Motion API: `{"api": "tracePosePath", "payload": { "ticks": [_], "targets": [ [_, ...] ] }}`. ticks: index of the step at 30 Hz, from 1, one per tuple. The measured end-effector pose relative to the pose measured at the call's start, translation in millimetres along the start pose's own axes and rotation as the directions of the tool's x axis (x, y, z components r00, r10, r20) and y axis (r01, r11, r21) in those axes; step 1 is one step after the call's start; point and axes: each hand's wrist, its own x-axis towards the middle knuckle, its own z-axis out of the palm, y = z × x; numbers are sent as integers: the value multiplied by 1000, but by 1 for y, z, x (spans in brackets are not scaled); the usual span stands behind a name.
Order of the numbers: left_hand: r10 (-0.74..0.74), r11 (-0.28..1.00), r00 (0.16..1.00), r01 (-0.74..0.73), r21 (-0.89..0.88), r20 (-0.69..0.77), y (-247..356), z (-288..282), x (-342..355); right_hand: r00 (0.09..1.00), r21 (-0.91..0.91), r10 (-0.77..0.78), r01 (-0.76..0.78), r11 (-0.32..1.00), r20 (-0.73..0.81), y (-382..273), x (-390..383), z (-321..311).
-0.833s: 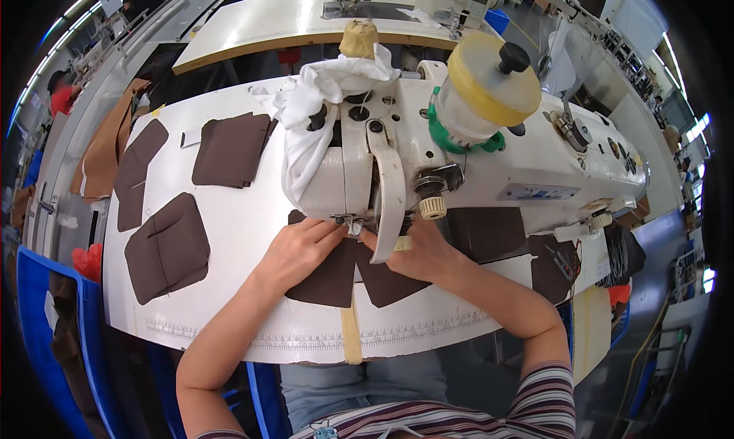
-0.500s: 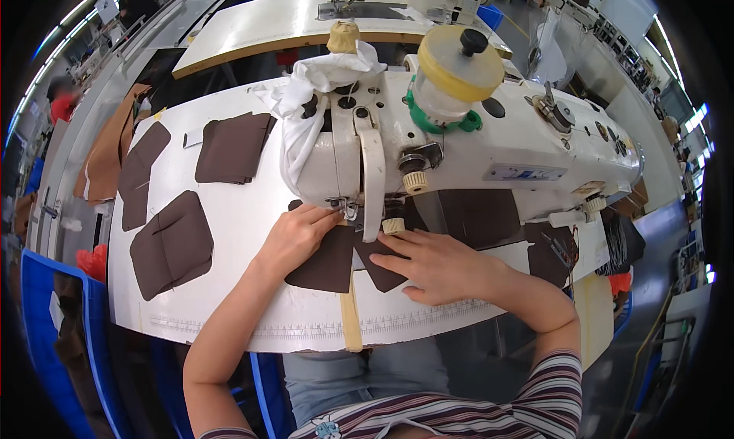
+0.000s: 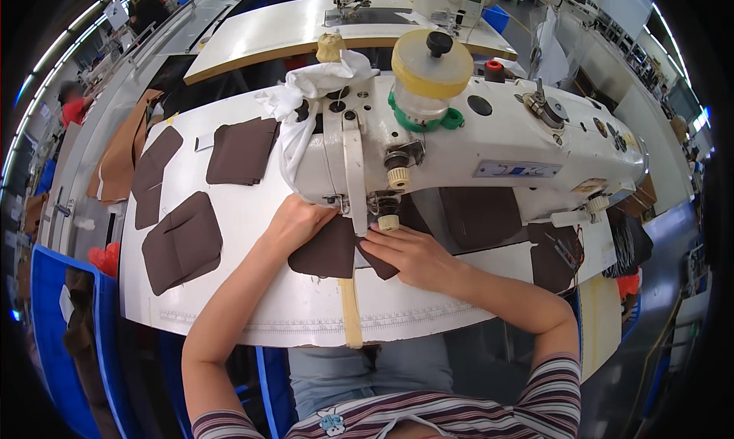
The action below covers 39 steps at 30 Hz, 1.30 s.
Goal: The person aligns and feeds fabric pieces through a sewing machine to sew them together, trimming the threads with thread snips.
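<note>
A brown fabric piece (image 3: pixel 325 250) lies under the head of the white sewing machine (image 3: pixel 451 150). My left hand (image 3: pixel 300 219) is on its far left edge beside the presser foot, fingers bent together and holding the fabric; their tips are partly hidden under the machine head. Close by on the right, my right hand (image 3: pixel 409 257) rests with fingers stretched out flat over a second brown flap (image 3: pixel 378 262), which may belong to the same piece. The needle and the stitching point are hidden behind the white lever (image 3: pixel 354 175).
Left of the machine lie a stack of brown panels (image 3: pixel 243 152), a folded brown piece (image 3: pixel 182 242) and a narrow brown piece (image 3: pixel 157 175). More brown panels (image 3: pixel 480 216) lie under the machine arm. Small snips (image 3: pixel 567 253) rest at right. A blue bin (image 3: pixel 57 317) stands at lower left.
The fabric has slid slightly away from me under the machine head, both hands with it. My right hand has shifted left, its fingers closer together. The whole view has shifted a little.
</note>
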Motion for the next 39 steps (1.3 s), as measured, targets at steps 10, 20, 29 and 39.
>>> {"api": "tracePosePath", "payload": {
  "ticks": [10,20,29,39],
  "targets": [
    [-626,637,701,712,-294,341,-13,-29,26,998,-360,-66,58,931,-8,-7,11,1],
    [1,999,926,-17,38,378,50,-55,-34,999,-513,18,10,858,49,-16,30,4],
    [-131,990,967,115,86,220,50,-32,-15,997,-507,72,-59,860,5,-22,38,6],
    [-10,992,997,0,128,79,49,-16,-17,995,-522,98,-88,848,-9,-24,39,7]
  ]
}}
